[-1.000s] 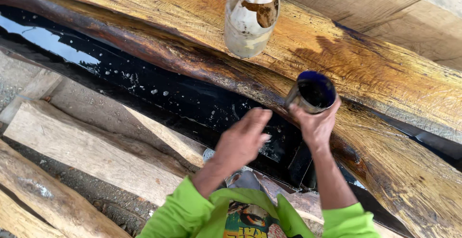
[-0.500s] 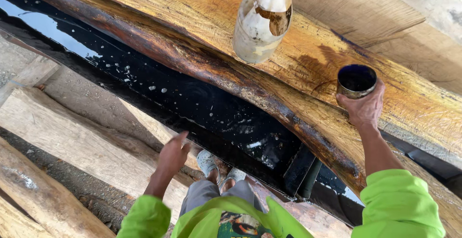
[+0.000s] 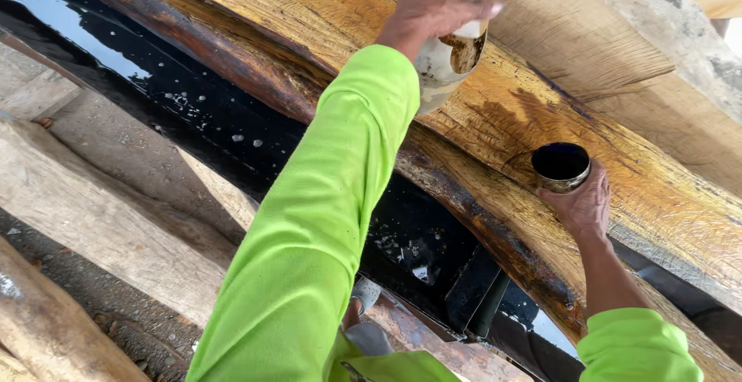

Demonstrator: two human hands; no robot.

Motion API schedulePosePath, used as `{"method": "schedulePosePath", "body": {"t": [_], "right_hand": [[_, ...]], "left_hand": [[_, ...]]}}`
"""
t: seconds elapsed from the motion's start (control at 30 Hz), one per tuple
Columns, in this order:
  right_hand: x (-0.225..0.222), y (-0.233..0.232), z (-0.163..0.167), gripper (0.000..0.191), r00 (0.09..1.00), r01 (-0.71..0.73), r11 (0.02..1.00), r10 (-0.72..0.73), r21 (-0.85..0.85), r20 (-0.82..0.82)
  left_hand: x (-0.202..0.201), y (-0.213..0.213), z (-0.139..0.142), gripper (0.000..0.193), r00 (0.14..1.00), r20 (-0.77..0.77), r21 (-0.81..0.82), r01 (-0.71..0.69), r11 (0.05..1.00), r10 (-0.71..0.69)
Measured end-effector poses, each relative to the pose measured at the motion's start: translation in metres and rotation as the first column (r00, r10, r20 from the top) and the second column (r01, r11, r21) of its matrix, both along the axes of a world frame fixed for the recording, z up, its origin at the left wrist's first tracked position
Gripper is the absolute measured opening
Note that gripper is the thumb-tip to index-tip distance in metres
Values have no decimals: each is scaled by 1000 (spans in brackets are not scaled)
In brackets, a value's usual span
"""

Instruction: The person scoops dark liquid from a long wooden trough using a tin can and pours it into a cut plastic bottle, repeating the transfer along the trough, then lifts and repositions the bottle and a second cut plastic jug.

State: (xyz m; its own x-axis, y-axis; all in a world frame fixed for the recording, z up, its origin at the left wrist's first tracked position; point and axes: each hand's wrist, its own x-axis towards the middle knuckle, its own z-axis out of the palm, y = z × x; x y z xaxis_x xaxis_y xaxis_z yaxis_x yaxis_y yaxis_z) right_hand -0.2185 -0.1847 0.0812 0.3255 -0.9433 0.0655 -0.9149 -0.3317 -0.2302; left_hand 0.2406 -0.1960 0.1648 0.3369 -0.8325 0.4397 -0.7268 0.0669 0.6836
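Note:
My left hand (image 3: 433,3) reaches up to the top of the view and closes around a stained white plastic bottle (image 3: 452,61) that stands on a broad yellow-brown timber (image 3: 309,19). My right hand (image 3: 580,208) grips a small metal can (image 3: 561,166) filled with dark liquid, resting it on the same timber's oiled surface. Both arms wear bright green sleeves. The bottle's upper part is cut off by the frame edge.
A long trough of black liquid (image 3: 193,104) runs diagonally under the timber. Pale rough wooden beams (image 3: 100,220) lie at the left on gravelly ground (image 3: 116,328). More planks (image 3: 610,42) are stacked at the upper right. My shoe (image 3: 367,293) shows below.
My left hand has risen from low beside the trough up to the white bottle and taken hold of it. My right hand has kept the can on the timber.

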Motion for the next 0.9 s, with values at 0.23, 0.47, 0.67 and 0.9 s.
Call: {"method": "schedulePosePath", "body": {"t": [0.23,0.47,0.67,0.9], "right_hand": [[11,-2,16,115,996,25,990,-13,138,-83],[32,-4,25,114,980,-125,986,139,106,-140],[41,-18,23,116,988,-155,984,154,85,16],[54,-8,28,118,975,-129,986,105,109,197]], "left_hand": [[9,42,-13,58,993,114,99,-32,995,21],[19,213,-2,68,985,-119,91,-113,989,123],[7,388,0,61,932,-1,73,-360,930,361],[-9,547,-51,61,548,-49,435,-741,512,835]]}}
